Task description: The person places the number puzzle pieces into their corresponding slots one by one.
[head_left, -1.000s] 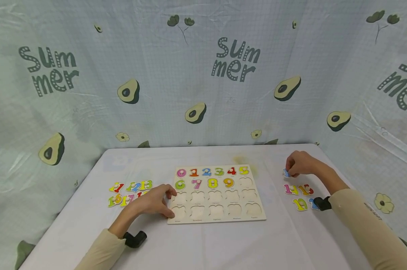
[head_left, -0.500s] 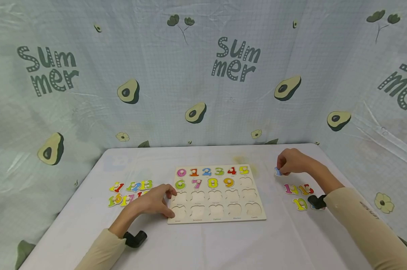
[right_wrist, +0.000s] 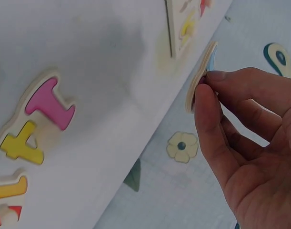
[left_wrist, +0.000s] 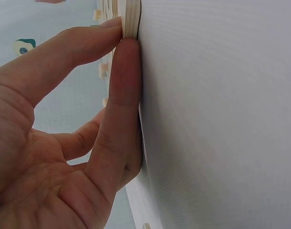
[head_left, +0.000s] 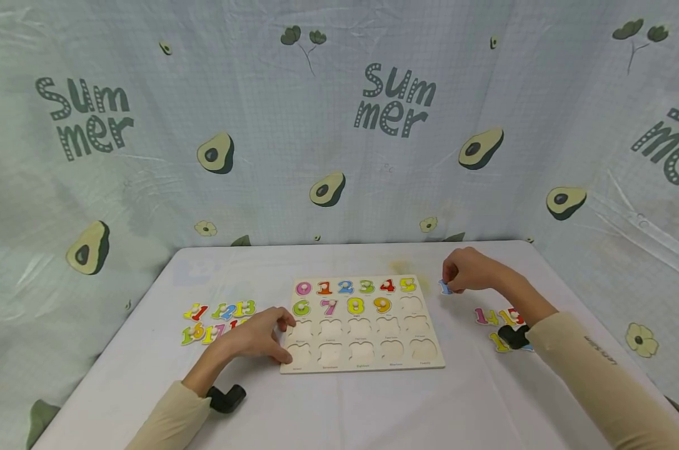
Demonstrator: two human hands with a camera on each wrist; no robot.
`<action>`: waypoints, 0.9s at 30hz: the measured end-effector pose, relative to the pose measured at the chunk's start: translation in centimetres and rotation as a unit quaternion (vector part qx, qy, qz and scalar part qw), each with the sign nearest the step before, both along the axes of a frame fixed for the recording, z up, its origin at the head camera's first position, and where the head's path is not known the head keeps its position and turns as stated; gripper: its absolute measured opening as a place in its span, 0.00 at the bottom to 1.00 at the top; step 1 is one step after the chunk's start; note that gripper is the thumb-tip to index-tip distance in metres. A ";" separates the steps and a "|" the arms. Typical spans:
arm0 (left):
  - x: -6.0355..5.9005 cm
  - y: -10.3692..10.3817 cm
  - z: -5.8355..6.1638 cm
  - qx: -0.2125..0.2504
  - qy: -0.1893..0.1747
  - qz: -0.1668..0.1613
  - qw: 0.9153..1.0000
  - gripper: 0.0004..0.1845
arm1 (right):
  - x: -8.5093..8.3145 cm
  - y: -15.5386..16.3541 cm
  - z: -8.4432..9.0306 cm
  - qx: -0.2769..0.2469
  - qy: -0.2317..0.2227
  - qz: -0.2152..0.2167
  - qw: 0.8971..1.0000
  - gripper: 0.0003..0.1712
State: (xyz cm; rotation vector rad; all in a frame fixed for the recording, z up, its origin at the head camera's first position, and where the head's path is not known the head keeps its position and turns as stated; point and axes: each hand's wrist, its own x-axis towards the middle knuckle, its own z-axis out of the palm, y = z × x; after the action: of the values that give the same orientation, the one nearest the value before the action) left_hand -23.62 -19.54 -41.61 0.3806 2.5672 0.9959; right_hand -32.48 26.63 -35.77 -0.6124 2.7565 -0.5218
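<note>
A wooden number puzzle board lies mid-table, with pieces 0 to 9 in its upper two rows and bare recesses elsewhere. At its left side, my left hand touches the edge with spread thumb and fingers; in the left wrist view, fingertips rest against the board's edge. My right hand is off the table to the right of the board. Its thumb and finger pinch a number puzzle piece showing a blue 1; the rest is covered. Edge-on, that wooden piece stands tilted in the right wrist view.
Left of the board lie several number pieces, partly behind the left hand. More pieces, including a pink-and-yellow 14, lie at right, some under the right wrist's black camera. A printed curtain hangs behind the table.
My right hand has moved left toward the board, carrying the blue number puzzle piece away from the pieces at right. My left hand has stayed at the board's left edge.
</note>
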 end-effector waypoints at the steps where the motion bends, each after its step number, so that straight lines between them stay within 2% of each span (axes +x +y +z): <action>1: 0.0 0.0 0.0 0.000 0.000 -0.001 1.000 0.31 | 0.0 -0.3 0.0 -0.001 -0.001 0.002 1.000 0.02; 19: 0.0 -0.1 0.1 -0.003 0.000 0.000 1.000 0.31 | 0.0 -4.9 -1.7 -0.014 0.007 0.048 0.999 0.03; 27: -0.1 -0.1 0.0 0.000 -0.004 0.000 1.000 0.32 | 0.4 -6.4 -2.4 -0.013 -0.014 0.030 0.999 0.04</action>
State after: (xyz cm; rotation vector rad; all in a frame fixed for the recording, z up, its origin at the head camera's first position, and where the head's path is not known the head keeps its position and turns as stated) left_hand -23.72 -19.65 -41.56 0.3763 2.5608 0.9953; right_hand -32.12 20.21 -38.20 -0.6869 2.7007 -0.5477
